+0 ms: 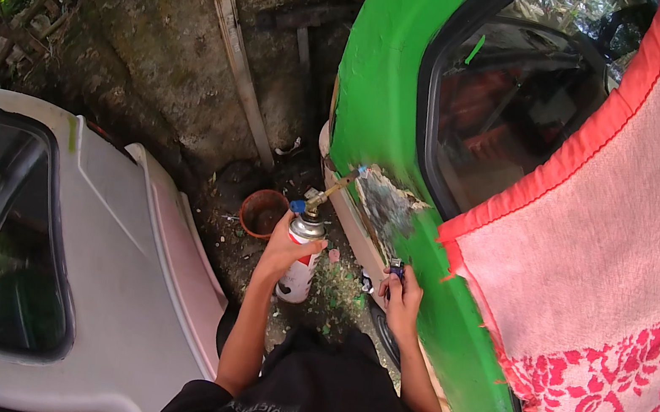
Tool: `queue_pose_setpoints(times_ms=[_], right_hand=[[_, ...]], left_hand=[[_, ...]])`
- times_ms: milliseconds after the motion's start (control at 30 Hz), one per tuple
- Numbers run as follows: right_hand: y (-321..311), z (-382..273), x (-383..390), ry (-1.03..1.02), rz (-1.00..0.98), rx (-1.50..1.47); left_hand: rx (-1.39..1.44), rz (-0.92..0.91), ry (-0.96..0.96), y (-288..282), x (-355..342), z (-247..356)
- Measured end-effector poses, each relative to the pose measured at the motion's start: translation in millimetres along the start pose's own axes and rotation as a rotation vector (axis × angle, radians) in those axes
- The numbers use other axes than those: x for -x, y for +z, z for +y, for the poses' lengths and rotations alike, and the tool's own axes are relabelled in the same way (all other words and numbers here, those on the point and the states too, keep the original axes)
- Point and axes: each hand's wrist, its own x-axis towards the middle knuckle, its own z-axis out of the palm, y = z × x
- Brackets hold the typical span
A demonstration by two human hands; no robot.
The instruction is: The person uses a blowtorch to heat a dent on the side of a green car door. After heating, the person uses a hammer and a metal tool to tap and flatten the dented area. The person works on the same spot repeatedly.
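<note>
Green metal car body (pixel 386 86), marked by a rough grey-brown patch (pixel 388 204) of broken coating near the lower corner of the window (pixel 505 121). Pointed at the patch's upper edge: brass torch nozzle (pixel 340 183), bluish at the tip, possibly alight, mounted on a gas canister (pixel 295 282). Left hand (pixel 283 243) closed around the canister's upper part; grip of the right hand (pixel 404 296) closed on a small dark object (pixel 396 269), perhaps a lighter, just beside the car body. Likely hazards: scorched sound paint or softened black window seal (pixel 426 92) from heat lingering or wandering; singed pink towel (pixel 580 243) from a sideways swing of the nozzle. Setting: narrow outdoor gap, littered ground (pixel 342 293), reddish-brown bucket (pixel 246 221), pale vehicle (pixel 115 217) opposite, stained wall (pixel 154 69), leaning plank (pixel 240 48).
</note>
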Motion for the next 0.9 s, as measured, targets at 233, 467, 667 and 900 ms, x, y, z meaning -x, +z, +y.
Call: queue_pose_setpoints(times_ms=[233, 467, 667, 900], right_hand=[[14.4, 7.1, 2.0, -0.043, 0.036, 0.006], [25.8, 5.6, 9.6, -0.047, 0.076, 0.055], [25.9, 5.6, 13.4, -0.008, 0.085, 0.042], [21.7, 5.5, 6.0, -0.033, 0.051, 0.118]], left_hand=[[0.005, -0.039, 0.009, -9.4, -10.6, 4.3], [0.028, -0.063, 0.0, -16.1, -13.9, 9.3], [0.055, -0.108, 0.004, -19.7, -18.9, 7.4], [0.037, -0.097, 0.007, -17.9, -14.5, 9.4]])
